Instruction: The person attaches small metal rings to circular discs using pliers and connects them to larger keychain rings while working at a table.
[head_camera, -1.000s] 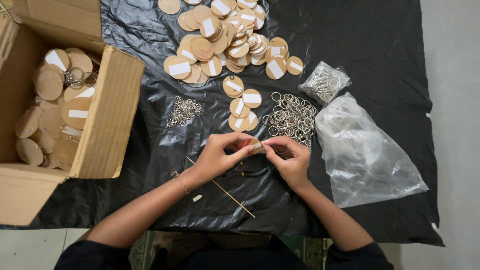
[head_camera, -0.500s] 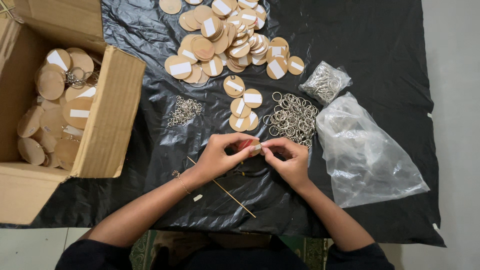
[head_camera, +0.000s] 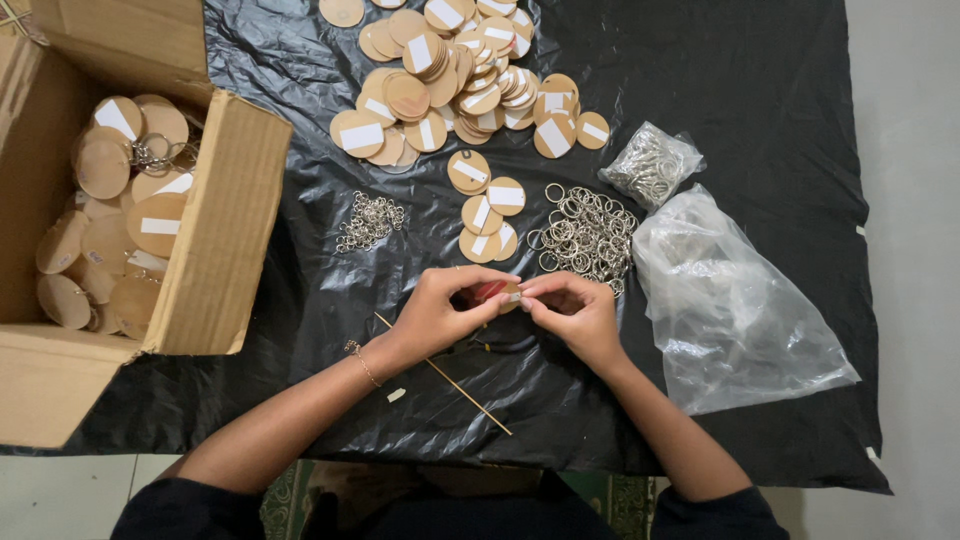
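Observation:
My left hand (head_camera: 440, 312) and my right hand (head_camera: 575, 315) meet over the black plastic sheet (head_camera: 760, 80), fingertips pinched together on one small round wooden disc (head_camera: 510, 296) with a red tool part showing between the fingers. Just beyond my hands lie a few loose wooden discs (head_camera: 485, 205) with white stickers and a pile of metal key rings (head_camera: 588, 232). A thin wooden stick (head_camera: 445, 376) lies under my left wrist. A bracelet sits on my left wrist.
A big heap of stickered wooden discs (head_camera: 455, 75) lies at the far middle. An open cardboard box (head_camera: 215, 230) on the left holds finished discs with rings. A small chain pile (head_camera: 368, 220), a small bag of rings (head_camera: 652, 165) and a large crumpled clear bag (head_camera: 730, 305) sit nearby.

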